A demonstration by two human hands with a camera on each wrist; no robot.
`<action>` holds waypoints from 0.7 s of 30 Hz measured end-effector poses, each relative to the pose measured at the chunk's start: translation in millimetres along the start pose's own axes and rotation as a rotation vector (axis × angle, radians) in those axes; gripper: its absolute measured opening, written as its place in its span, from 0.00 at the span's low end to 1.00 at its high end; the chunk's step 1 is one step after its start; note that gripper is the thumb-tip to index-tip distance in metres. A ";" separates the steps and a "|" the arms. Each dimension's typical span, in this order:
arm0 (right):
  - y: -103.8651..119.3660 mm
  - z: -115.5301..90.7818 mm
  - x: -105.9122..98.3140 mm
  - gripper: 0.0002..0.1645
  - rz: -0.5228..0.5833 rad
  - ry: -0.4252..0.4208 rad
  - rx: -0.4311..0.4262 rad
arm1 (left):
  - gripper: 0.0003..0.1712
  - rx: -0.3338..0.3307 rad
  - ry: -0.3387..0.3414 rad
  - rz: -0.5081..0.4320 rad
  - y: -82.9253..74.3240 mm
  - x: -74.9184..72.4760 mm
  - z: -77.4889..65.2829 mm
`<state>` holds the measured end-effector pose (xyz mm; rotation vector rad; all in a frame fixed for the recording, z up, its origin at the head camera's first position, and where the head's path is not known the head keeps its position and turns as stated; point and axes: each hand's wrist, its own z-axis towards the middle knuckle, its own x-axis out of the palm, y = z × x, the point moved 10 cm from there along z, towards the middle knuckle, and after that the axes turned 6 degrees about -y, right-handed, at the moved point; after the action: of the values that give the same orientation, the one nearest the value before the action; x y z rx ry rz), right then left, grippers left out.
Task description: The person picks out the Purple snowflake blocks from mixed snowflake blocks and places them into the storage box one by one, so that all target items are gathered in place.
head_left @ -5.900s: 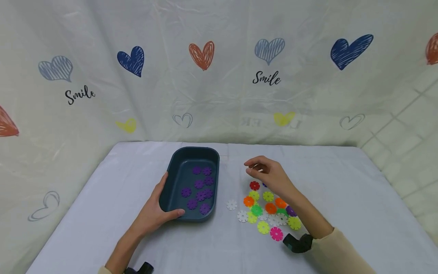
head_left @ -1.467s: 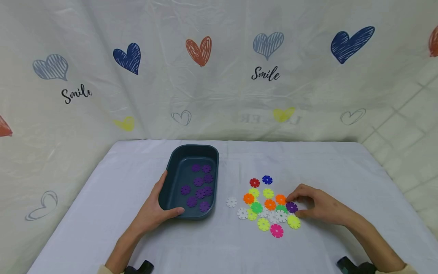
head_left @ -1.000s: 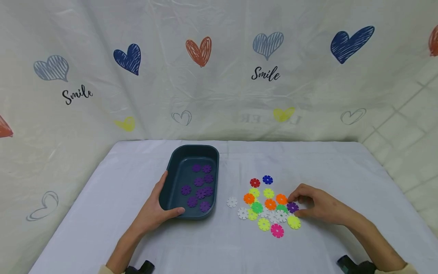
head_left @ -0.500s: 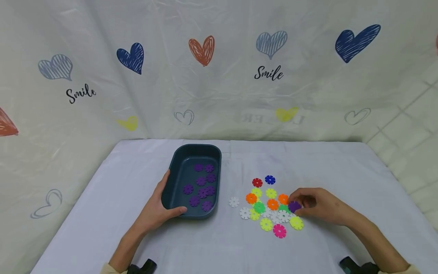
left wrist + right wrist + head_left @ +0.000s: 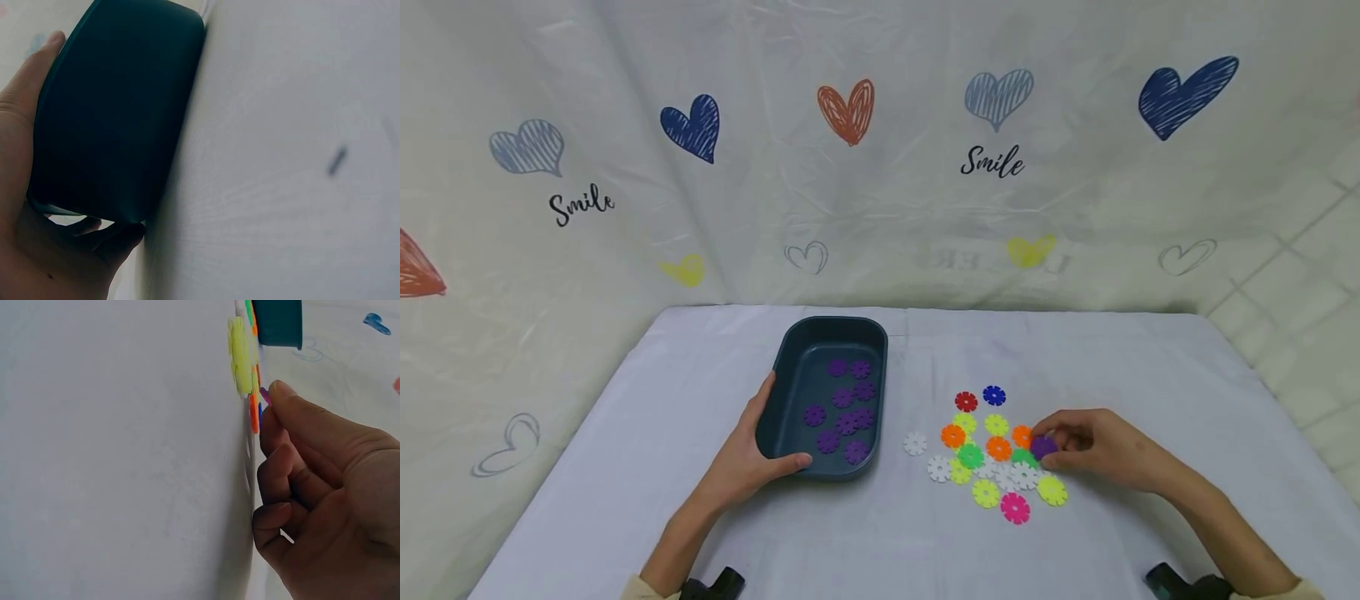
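Observation:
In the head view a dark teal tray (image 5: 790, 400) stands left of centre with several purple notched plastic discs lying in its right part. My left hand (image 5: 741, 462) holds the tray by its near left corner, thumb on the near rim and fingers along the left side. To the right, my right hand (image 5: 1101, 450) pinches a purple notched disc (image 5: 1043, 447) between thumb and index finger, at the right edge of a spread of coloured discs. In the right wrist view only a sliver of this purple disc (image 5: 265, 395) shows at the fingertips, and the other fingers are curled.
Notched discs in several colours lie flat and partly overlapping on the white tablecloth (image 5: 850, 542), among them a pink disc (image 5: 1015, 508), a blue disc (image 5: 994, 395) and a red disc (image 5: 966, 402). A white disc (image 5: 915, 443) lies nearest the tray. A heart-printed curtain (image 5: 895, 208) hangs behind.
My right hand moved from above the back of the discs to their right edge, took hold of the purple disc and tilted it up slightly. The left hand keeps its hold on the tray.

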<state>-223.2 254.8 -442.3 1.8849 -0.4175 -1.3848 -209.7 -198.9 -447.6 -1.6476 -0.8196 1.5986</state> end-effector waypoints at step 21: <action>34.6 14.3 -3.3 0.20 -0.008 -0.197 -0.088 | 0.74 0.012 -0.001 0.015 1.7 0.2 -0.4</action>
<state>-231.8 228.5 -416.8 1.6875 -0.4384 -1.5748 -209.3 -199.8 -449.1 -1.6476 -0.7983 1.6119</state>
